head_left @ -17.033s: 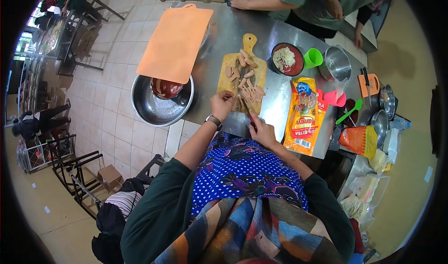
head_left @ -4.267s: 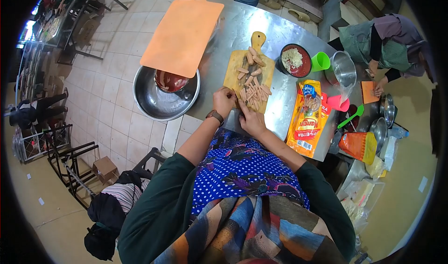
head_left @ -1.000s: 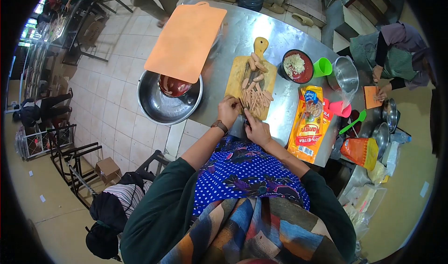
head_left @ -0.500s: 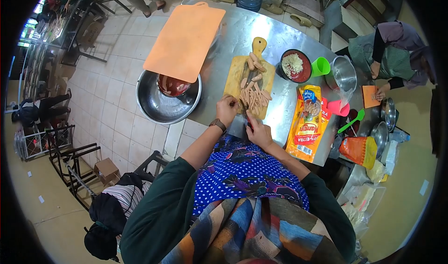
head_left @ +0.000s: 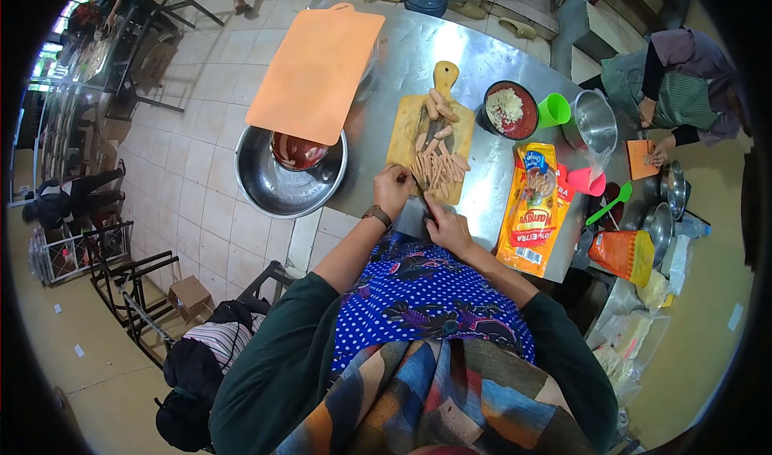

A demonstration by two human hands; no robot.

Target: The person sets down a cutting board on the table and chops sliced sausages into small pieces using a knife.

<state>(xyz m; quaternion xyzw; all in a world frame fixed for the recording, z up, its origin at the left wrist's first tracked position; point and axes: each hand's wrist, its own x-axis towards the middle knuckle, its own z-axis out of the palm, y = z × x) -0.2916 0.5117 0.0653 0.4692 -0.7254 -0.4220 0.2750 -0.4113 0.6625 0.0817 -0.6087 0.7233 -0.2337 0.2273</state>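
With the middle of the wooden cutting board (head_left: 398,137) taken as the clock's centre, the cut sausage strips (head_left: 439,168) are heaped at five o'clock, and thicker pieces (head_left: 441,107) are left between twelve and one. The knife (head_left: 419,187) is gripped by the right hand (head_left: 450,230), closed round its handle between five and six. The left hand (head_left: 392,188) is bunched at seven, its fingertips drawn together just beside the blade; whether a piece is pinched there cannot be told. The chief risk is judged to be a nicked fingertip, which could be caused by a slip of the blade on a smooth, rounded piece while the fingers are kept so near. Strips could also be pushed over the board's lower edge onto the steel table (head_left: 482,45) if the heap is crowded by the knife or a knuckle. Uneven strips might be produced if a piece is allowed to roll. Less likely, the sausage packets (head_left: 528,222) at four o'clock could be knocked by a wide swing of the right elbow.
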